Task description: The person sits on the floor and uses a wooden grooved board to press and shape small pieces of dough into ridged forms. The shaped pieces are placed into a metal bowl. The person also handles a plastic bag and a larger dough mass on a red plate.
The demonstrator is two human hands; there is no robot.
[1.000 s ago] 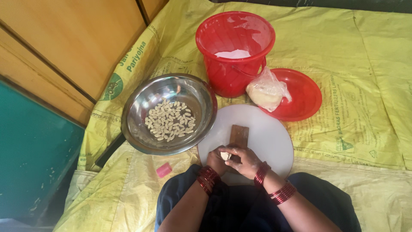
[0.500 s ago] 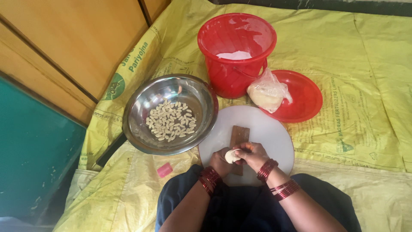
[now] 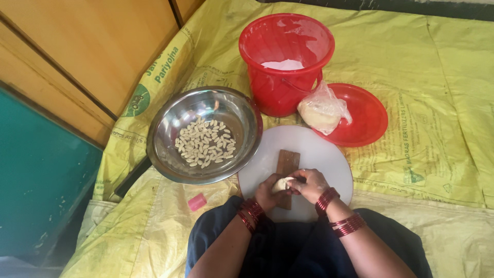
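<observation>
My left hand and my right hand meet over a round white board, and together they pinch a small pale lump of dough. A narrow brown wooden block lies on the board just beyond the hands, partly hidden by them. Red bangles ring both wrists. Left of the board, a steel bowl holds several small shaped dough pieces.
A red bucket with white flour inside stands behind the board. A red lid beside it carries a plastic bag of dough. A small pink object lies on the yellow sack sheet. Wooden panels line the left side.
The hands have shifted slightly right and up over the board, working the dough lump between the fingers. The bowl, bucket and lid stay where they were.
</observation>
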